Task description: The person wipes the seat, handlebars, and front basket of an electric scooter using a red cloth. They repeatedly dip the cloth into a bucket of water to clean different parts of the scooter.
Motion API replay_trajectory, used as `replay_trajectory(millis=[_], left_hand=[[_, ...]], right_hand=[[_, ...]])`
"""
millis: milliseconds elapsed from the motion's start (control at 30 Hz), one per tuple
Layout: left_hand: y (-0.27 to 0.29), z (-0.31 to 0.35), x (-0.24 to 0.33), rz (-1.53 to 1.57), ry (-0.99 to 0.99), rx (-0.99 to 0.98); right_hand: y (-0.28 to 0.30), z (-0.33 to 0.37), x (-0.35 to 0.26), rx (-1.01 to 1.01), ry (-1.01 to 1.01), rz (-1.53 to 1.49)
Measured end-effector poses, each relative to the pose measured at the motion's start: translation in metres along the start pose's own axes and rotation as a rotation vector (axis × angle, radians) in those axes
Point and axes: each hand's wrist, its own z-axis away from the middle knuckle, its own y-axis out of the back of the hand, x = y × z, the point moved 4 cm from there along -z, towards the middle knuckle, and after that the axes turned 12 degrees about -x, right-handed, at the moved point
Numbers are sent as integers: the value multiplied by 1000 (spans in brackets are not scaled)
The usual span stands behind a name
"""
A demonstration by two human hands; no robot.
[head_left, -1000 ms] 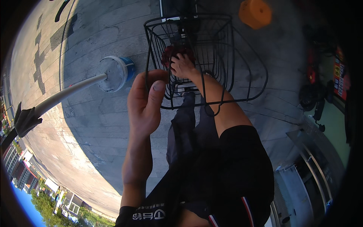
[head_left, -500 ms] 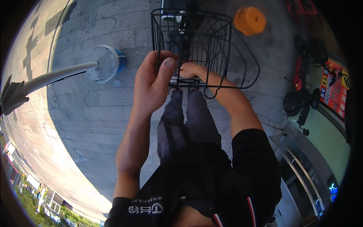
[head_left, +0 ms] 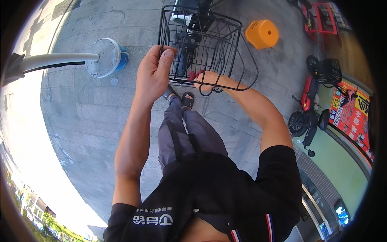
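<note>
A black wire basket (head_left: 207, 52) is in front of me, tilted so that I look into it through its bars. My left hand (head_left: 154, 76) is closed around its left side, thumb on top and fingers curled behind the wires. At the near lower edge of the basket, my right hand (head_left: 209, 80) is closed with its fingers on a dark red crumpled cloth (head_left: 192, 75). Part of the right hand is hidden behind the near wires. Beyond the basket, seen through it, stands a dark two-wheeler (head_left: 186, 50) with a pale part near its top.
An orange plastic stool (head_left: 262, 34) stands to the right of the basket. On the left, a white and blue bucket (head_left: 107, 58) holds a pale pole. A red and black electric scooter (head_left: 308, 97) and a red metal frame (head_left: 321, 20) are at the far right, beside a red sign (head_left: 350, 113).
The view has shifted, and the basket and both hands sit slightly farther left in it. My left hand keeps its grip. The red cloth at my right fingers shows more clearly, and my feet have moved.
</note>
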Motion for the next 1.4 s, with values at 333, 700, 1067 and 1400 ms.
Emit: replay_trajectory(millis=[333,700,1067,1400], left_hand=[[-4,21,-18,-282,-148,196],[-24,71,-168,85,63,312],[47,195,-311,383,643,183],[187,134,-403,322,666,-220]], right_hand=[[7,8,-137,923,328,-355],[-141,134,-54,856,228,-1975],[-141,-90,-35,1515,411,-2728],[-103,-247,-87,1242,821,-2728]])
